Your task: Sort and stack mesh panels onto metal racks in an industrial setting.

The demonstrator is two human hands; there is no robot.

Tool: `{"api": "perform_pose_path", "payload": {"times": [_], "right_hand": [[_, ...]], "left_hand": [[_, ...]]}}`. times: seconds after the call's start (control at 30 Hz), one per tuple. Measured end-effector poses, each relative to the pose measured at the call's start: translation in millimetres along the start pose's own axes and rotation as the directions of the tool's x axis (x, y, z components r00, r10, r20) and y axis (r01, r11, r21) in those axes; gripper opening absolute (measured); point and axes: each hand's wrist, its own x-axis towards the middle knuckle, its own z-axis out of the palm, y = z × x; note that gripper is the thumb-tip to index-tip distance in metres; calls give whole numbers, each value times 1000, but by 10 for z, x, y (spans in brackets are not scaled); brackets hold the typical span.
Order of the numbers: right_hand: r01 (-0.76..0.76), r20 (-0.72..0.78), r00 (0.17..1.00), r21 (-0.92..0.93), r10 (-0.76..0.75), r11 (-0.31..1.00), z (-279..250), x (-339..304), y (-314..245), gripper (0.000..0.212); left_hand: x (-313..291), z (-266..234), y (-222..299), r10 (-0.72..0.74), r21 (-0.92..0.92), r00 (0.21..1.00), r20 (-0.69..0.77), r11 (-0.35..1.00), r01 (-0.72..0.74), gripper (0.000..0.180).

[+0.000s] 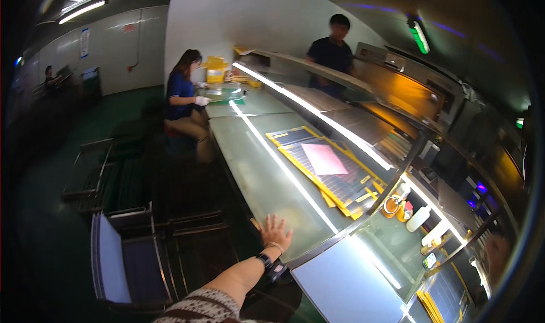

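My left hand [276, 233] reaches out over the near edge of a long glass-topped table [250, 158], its fingers spread and nothing in it. I cannot tell whether the palm rests on the glass. A dark watch [264, 260] and a thin bracelet are on that wrist. At the far right rim, a dim, blurred hand [497, 256], seemingly my right hand, is raised beside the shelf; its fingers are smeared. Close to my left hand, a pale blue-white board [346, 283] lies at the table's near end.
Yellow-edged dark grid panels [318, 169] carry a pink sheet [324, 159]. Bottles [418, 218] stand under a lit shelf [318, 115]. A gloved co-worker [184, 96] sits at the table's far end; another person [331, 56] stands behind the shelf. Metal racks [130, 260] stand at left.
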Motion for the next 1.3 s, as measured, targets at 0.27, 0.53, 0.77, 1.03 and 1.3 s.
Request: {"api": "perform_pose_path", "payload": {"times": [0.27,0.53,0.77,1.03,1.3], "right_hand": [[748,-57,654,-102,-755,656,2350,2896,-1064,23],[438,-349,802,-208,-484,875,4068,4110,-1574,18],[487,-164,823,-289,-544,824,3695,3224,-1604,21],[768,-350,610,39,-711,639,3343,1239,-1476,42],[851,-28,471,277,-881,446,4164,585,-1874,39]], "left_hand": [[-6,-33,-41,40,-24,996,-86,999,-42,54],[-62,-129,-72,38,-49,993,-111,998,-44,52],[-52,-145,-132,54,-33,994,-93,998,-57,53],[568,-1526,-733,464,-500,835,297,-669,550,92],[-176,-969,-1625,51,-544,707,705,-602,585,39]]}}
